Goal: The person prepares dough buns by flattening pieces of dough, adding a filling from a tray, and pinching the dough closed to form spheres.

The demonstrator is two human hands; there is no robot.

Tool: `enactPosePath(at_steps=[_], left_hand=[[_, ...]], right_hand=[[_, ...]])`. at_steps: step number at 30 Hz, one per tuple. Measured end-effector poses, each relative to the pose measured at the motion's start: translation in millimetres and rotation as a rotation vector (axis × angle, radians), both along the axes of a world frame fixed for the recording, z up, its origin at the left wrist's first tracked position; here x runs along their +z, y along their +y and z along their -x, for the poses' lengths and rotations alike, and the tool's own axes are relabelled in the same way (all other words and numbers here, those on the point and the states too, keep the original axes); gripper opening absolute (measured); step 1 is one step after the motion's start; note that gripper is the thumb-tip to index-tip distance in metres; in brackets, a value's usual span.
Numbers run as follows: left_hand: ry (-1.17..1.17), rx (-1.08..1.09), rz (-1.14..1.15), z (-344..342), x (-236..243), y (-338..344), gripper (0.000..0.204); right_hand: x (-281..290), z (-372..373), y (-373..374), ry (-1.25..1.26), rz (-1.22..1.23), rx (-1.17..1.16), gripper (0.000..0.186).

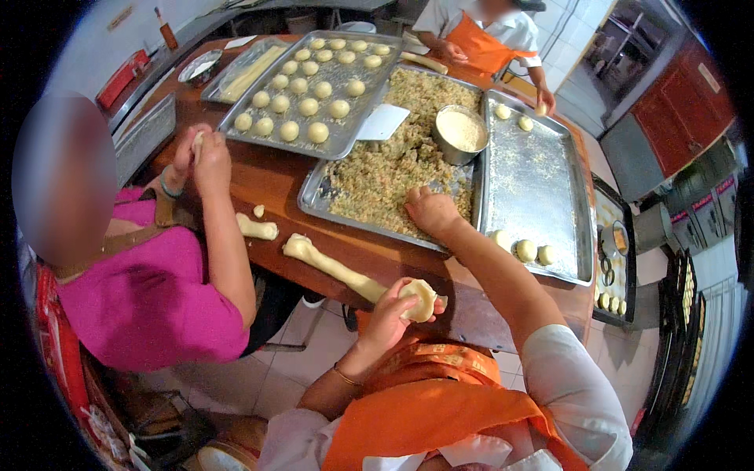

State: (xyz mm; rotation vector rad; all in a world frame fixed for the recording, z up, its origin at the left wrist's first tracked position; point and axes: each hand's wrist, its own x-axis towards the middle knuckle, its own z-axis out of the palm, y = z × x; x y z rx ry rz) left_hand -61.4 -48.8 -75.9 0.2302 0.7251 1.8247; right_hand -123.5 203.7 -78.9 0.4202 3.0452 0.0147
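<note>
My left hand (385, 318) is closed around a cupped round of pale dough (419, 301), its hollow side up, above the table's near edge. The fingers of my right hand (431, 209) are curled into a crumbly brown-green filling (369, 188) spread over a metal tray (314, 202); their tips are partly hidden in it. Just left of my left hand, a long rope of dough (334, 268) lies on the wooden table (271, 169). A metal bowl of pale crumbs (462, 132) stands in the filling beyond my right hand.
At the upper left, a tray (345, 145) carries several dough balls. The right tray (534, 204) holds a few floured balls. A co-worker in pink (157, 298) works dough at left; another in an orange apron (491, 43) reaches over the right tray's far end. A white scraper (383, 122) lies between trays.
</note>
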Motion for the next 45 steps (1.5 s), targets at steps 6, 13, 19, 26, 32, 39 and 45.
enactPosePath(at_steps=[6,13,19,26,32,39,45], left_hand=[[-0.022,0.067,0.000,5,10,5,0.031],[-0.036,0.070,0.000,10,8,-3,0.036],[-0.087,0.076,-0.085,1,6,-2,0.036],[-0.075,0.069,-0.044,-1,6,-6,0.035],[-0.094,0.109,-0.038,-6,0,-3,0.036],[-0.070,0.132,0.038,-2,4,2,0.032],[0.109,0.209,0.114,25,-1,21,0.030]], right_hand=[[14,1,-1,-0.027,0.102,0.005,0.030],[-11,-16,41,0.688,1.441,-0.682,0.045],[-3,-27,37,0.679,1.502,-0.530,0.035],[-4,-22,44,0.757,1.023,-0.484,0.061],[24,-30,28,0.873,1.731,-0.464,0.051],[27,-21,32,1.035,2.284,-0.472,0.043],[16,-21,33,0.857,1.775,-0.498,0.041]])
